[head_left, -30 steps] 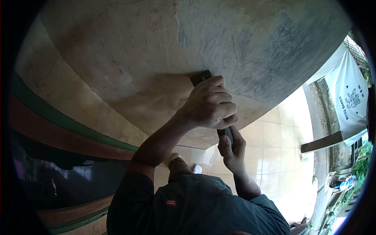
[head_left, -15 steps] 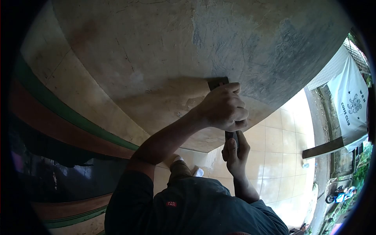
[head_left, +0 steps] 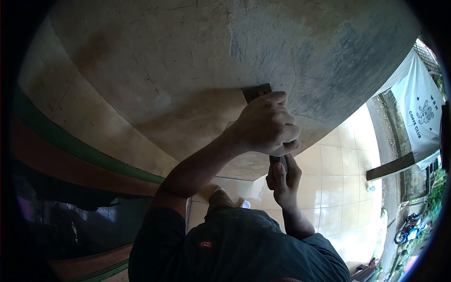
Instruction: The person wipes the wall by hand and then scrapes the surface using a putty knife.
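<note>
A scraper with a flat dark blade lies against the worn wall, its blade edge meeting the surface as far as I can see. My left hand is closed in a fist round the scraper just below the blade and hides most of its middle. Lower down, my right hand wraps the dark end of the handle, thumb lying along it. Bluish-grey patches and rough, scratched areas mark the wall above and right of the blade.
Below the wall are pale floor tiles. A green and brown ledge curves along the left. At the right hang a white banner and, beyond, a blue motorcycle outdoors. My foot stands near the wall's lower corner.
The scraper blade has shifted slightly up and left along the wall, with both hands still gripping. The whole view has tilted a little.
</note>
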Available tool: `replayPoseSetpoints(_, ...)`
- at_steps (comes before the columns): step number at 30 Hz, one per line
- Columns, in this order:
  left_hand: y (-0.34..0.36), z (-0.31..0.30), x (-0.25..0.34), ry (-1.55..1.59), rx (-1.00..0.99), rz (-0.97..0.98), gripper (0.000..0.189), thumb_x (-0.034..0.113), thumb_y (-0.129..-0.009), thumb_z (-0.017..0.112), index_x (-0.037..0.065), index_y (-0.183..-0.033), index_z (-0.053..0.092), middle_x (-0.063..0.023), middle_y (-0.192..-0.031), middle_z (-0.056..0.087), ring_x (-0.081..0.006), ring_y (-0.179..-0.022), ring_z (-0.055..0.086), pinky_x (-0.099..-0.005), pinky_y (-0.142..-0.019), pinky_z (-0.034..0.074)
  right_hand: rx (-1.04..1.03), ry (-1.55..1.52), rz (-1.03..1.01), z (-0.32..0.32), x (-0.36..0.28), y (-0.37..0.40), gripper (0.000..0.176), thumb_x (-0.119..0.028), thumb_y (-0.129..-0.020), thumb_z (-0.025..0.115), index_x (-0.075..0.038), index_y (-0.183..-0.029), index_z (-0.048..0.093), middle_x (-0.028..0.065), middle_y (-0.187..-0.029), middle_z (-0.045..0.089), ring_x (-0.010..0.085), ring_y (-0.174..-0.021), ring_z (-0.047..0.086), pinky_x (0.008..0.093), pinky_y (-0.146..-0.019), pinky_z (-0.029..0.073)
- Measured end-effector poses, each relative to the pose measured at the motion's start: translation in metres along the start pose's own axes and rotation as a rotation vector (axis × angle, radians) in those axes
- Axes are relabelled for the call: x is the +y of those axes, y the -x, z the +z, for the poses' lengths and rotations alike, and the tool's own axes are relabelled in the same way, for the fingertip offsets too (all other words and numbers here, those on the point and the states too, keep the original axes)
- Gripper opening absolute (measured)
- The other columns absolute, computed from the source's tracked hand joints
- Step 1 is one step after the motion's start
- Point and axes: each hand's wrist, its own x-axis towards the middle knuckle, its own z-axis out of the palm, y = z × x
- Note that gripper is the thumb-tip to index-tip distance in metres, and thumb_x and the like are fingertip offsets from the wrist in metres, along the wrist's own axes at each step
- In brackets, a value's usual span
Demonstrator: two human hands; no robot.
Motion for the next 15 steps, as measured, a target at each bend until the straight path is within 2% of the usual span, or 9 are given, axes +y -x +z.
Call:
replayPoseSetpoints(2, 0.011, 0.012, 0.007, 0.057, -0.049, 0.015, 0.03, 0.01, -0.055, 0.065, 0.014, -0.045, 0.037, 0.0018, -0.042, 0.034, -0.0148, -0.04, 0.029, -0.0292, -0.053, 0.032, 0.011, 0.011, 0.019, -0.001, 0.008, 0.013, 0.044, -0.032, -0.097, 0.046, 0.006, -0.119, 0.047, -0.0026, -0.064, 0.047, 0.0014, -0.051, 0.039, 0.0191, -0.046, 0.028)
replayPoseSetpoints(4, 0.01, 0.014, 0.003, 0.096, -0.092, 0.024, 0.03, 0.011, -0.055, 0.065, 0.014, -0.045, 0.037, 0.0018, -0.043, 0.034, -0.0148, -0.04, 0.029, -0.029, -0.054, 0.032, 0.064, -0.079, 0.057, 0.009, 0.015, 0.017, 0.041, -0.035, -0.097, 0.046, 0.004, -0.109, 0.048, -0.0038, -0.061, 0.043, 0.0014, -0.047, 0.037, 0.02, -0.043, 0.026)
replayPoseSetpoints(9, -0.008, -0.005, -0.004, -0.026, -0.085, 0.039, 0.032, 0.015, -0.057, 0.067, 0.014, -0.045, 0.037, 0.002, -0.043, 0.034, -0.0136, -0.041, 0.034, -0.0292, -0.056, 0.033, 0.033, -0.077, -0.004, 0.007, 0.004, -0.002, 0.045, -0.039, -0.097, 0.046, 0.004, -0.109, 0.046, -0.0034, -0.059, 0.042, 0.0032, -0.045, 0.037, 0.0205, -0.041, 0.026)
replayPoseSetpoints(12, 0.008, 0.014, 0.005, 0.126, -0.114, 0.033, 0.032, 0.016, -0.057, 0.067, 0.015, -0.045, 0.038, 0.0021, -0.042, 0.034, -0.0135, -0.041, 0.035, -0.03, -0.056, 0.033, 0.063, -0.064, -0.003, 0.01, 0.015, 0.015, 0.045, -0.04, -0.098, 0.044, 0.004, -0.107, 0.043, -0.0025, -0.052, 0.036, 0.0037, -0.038, 0.03, 0.0211, -0.037, 0.023)
replayPoseSetpoints(13, 0.013, 0.017, 0.007, 0.11, -0.152, 0.021, 0.031, 0.016, -0.057, 0.066, 0.015, -0.045, 0.037, 0.002, -0.041, 0.033, -0.014, -0.041, 0.034, -0.0303, -0.056, 0.033, 0.072, -0.072, 0.03, 0.01, 0.02, 0.019, 0.047, -0.04, -0.098, 0.043, 0.005, -0.111, 0.042, -0.0028, -0.051, 0.035, 0.0039, -0.038, 0.03, 0.0209, -0.037, 0.023)
replayPoseSetpoints(15, 0.01, 0.017, -0.001, 0.087, -0.136, 0.039, 0.031, 0.015, -0.057, 0.066, 0.015, -0.045, 0.038, 0.002, -0.041, 0.033, -0.014, -0.041, 0.034, -0.0304, -0.055, 0.033, 0.049, -0.129, 0.007, 0.008, 0.025, 0.012, 0.042, -0.038, -0.098, 0.045, 0.003, -0.106, 0.043, -0.0025, -0.054, 0.038, 0.0039, -0.04, 0.033, 0.021, -0.039, 0.024)
